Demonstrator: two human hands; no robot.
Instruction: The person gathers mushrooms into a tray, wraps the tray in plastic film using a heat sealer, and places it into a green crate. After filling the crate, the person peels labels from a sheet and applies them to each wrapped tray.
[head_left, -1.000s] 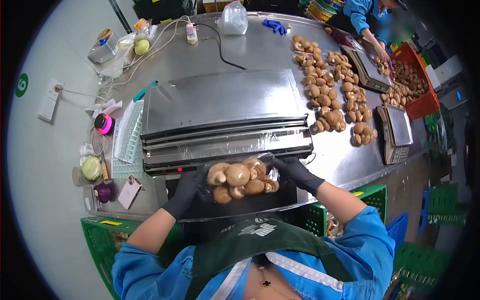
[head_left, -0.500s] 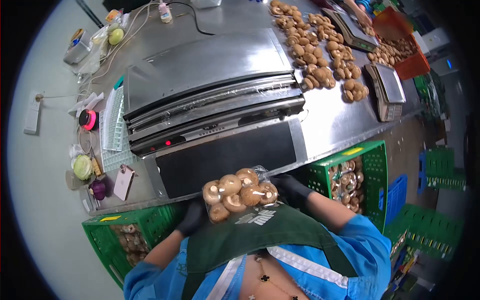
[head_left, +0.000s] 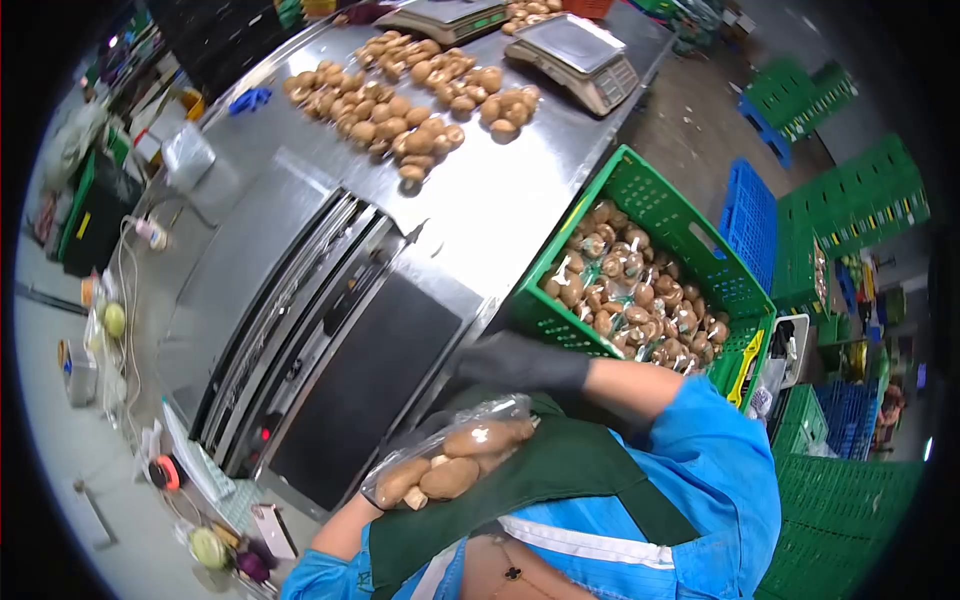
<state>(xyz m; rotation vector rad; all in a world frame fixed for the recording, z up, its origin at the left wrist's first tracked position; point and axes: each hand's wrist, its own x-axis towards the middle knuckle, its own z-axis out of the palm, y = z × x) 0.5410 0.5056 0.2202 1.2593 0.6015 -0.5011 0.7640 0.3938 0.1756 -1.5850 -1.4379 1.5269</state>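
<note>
A clear plastic bag of brown mushrooms is held tilted on its side against the front of my green apron. My left forearm reaches up to its lower end, and the gloved left hand on it is mostly hidden behind the bag. My right hand, in a dark glove and smeared by motion, is off the bag, between the sealing machine's black shelf and a green crate. Many bagged mushrooms fill this crate, beside my right forearm.
The sealing machine stands on the steel table, its red light lit. Loose piles of mushrooms lie further back, near a scale. A phone and cabbage sit at the lower left. Blue and green crates stand right.
The view has swung right toward the crate. The bag has turned from mushrooms facing up to tilted on its side. My right hand has come away from the bag toward the crate.
</note>
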